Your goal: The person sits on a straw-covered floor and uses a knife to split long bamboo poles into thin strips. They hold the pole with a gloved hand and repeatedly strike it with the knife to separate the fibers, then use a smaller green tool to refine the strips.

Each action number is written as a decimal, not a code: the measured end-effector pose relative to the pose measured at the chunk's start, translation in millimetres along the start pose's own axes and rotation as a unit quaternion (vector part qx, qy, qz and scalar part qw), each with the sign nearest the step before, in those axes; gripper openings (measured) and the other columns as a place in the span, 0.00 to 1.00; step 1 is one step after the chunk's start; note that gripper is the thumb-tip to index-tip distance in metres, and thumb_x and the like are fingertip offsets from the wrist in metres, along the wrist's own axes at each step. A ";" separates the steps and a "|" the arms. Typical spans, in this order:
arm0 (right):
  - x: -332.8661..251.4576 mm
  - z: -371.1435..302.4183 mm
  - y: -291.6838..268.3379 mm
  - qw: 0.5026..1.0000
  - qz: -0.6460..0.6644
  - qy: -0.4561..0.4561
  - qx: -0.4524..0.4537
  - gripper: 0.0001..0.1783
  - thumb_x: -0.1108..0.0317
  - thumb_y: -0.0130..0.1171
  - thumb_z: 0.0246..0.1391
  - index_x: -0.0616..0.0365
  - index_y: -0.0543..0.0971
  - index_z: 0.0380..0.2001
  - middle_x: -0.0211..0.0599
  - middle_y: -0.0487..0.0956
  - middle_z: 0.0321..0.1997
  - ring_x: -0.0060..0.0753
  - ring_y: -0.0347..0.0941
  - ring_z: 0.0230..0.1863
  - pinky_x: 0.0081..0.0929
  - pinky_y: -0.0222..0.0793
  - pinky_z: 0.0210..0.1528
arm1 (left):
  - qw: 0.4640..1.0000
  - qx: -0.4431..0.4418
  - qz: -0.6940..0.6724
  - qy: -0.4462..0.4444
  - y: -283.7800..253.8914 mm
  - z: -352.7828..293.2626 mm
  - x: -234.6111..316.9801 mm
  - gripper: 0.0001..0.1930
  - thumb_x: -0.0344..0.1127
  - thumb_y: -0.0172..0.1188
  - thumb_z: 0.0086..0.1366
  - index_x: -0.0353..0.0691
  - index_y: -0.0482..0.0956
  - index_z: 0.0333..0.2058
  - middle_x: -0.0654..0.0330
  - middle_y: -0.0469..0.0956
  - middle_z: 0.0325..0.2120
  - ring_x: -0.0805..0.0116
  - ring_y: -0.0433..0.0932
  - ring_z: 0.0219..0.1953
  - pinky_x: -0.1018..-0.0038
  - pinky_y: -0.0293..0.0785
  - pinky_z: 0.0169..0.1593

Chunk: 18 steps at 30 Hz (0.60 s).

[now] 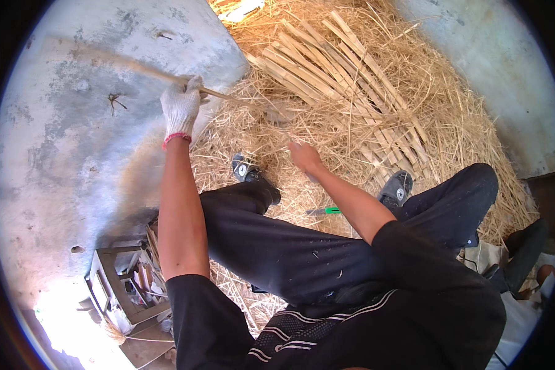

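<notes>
My left hand (182,108), in a white knit glove with a pink cuff, is closed around a long, thin wooden strip (219,95). One end of the strip runs toward the wall at the upper left and is smeared by motion. The other end points over the shavings. My bare right hand (304,158) is closed, low over the shavings in front of me. What it grips, if anything, I cannot make out. Between my feet, close to my right forearm, lies a green-handled knife (330,211).
Beyond my right hand a bundle of split wooden strips (351,80) lies on a heap of curly shavings (456,135). A stained pale wall (61,148) rises close on my left. A wooden box frame (126,290) with odds and ends stands at the lower left.
</notes>
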State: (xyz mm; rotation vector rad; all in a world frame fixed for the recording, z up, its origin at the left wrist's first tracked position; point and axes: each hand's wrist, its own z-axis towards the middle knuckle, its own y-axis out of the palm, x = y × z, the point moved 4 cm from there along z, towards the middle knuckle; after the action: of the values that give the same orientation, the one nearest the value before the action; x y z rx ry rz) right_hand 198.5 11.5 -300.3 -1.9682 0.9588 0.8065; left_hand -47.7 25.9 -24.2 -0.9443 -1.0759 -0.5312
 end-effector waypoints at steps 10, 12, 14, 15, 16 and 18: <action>-18.2 -3.7 -17.3 0.998 -0.011 0.019 -0.056 0.44 0.33 0.44 0.60 0.76 0.79 0.38 0.61 0.80 0.35 0.48 0.81 0.38 0.41 0.75 0.44 | 0.999 0.010 -0.045 -0.013 -12.8 3.5 -21.1 0.13 0.33 0.58 0.68 0.24 0.75 0.41 0.48 0.80 0.32 0.59 0.85 0.32 0.70 0.87 0.34; 2.1 14.6 7.3 0.998 -0.031 -0.049 -0.002 0.45 0.33 0.44 0.60 0.76 0.79 0.34 0.59 0.81 0.27 0.52 0.81 0.31 0.43 0.75 0.42 | 1.000 0.029 -0.007 -0.004 -10.5 4.7 -13.0 0.14 0.33 0.59 0.66 0.22 0.77 0.39 0.47 0.81 0.29 0.61 0.84 0.30 0.71 0.86 0.32; 10.2 21.5 12.9 0.998 0.032 0.042 -0.039 0.46 0.32 0.44 0.59 0.77 0.79 0.34 0.62 0.81 0.29 0.54 0.81 0.32 0.42 0.75 0.42 | 0.999 0.046 0.002 -0.006 -10.1 1.5 -15.6 0.15 0.33 0.60 0.66 0.21 0.78 0.38 0.47 0.81 0.27 0.62 0.84 0.28 0.71 0.86 0.31; 7.3 22.7 16.8 0.992 0.067 0.085 -0.058 0.46 0.32 0.44 0.59 0.78 0.79 0.34 0.63 0.81 0.30 0.56 0.81 0.32 0.42 0.75 0.43 | 0.999 0.051 -0.002 -0.010 -13.2 -0.4 -18.0 0.15 0.33 0.60 0.66 0.20 0.78 0.38 0.47 0.81 0.27 0.63 0.84 0.28 0.71 0.86 0.30; 2.3 24.3 15.0 0.994 0.061 0.074 -0.051 0.46 0.32 0.44 0.59 0.78 0.79 0.35 0.64 0.81 0.30 0.55 0.81 0.33 0.42 0.75 0.43 | 0.998 0.055 -0.005 -0.013 -16.2 -0.4 -19.5 0.15 0.33 0.60 0.66 0.20 0.78 0.38 0.47 0.81 0.27 0.63 0.84 0.28 0.71 0.86 0.30; 2.9 24.2 7.1 0.997 0.046 0.058 -0.036 0.46 0.32 0.44 0.59 0.78 0.79 0.35 0.64 0.81 0.31 0.53 0.82 0.35 0.41 0.75 0.43 | 0.998 0.058 -0.022 -0.014 -18.5 4.5 -18.4 0.15 0.33 0.60 0.66 0.20 0.78 0.37 0.47 0.81 0.27 0.63 0.84 0.28 0.71 0.86 0.29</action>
State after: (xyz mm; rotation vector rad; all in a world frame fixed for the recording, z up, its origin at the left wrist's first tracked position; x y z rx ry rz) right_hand 189.3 28.2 -317.1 -2.0635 1.1101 0.7943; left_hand -71.6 18.8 -33.1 -0.8300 -1.1434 -0.4876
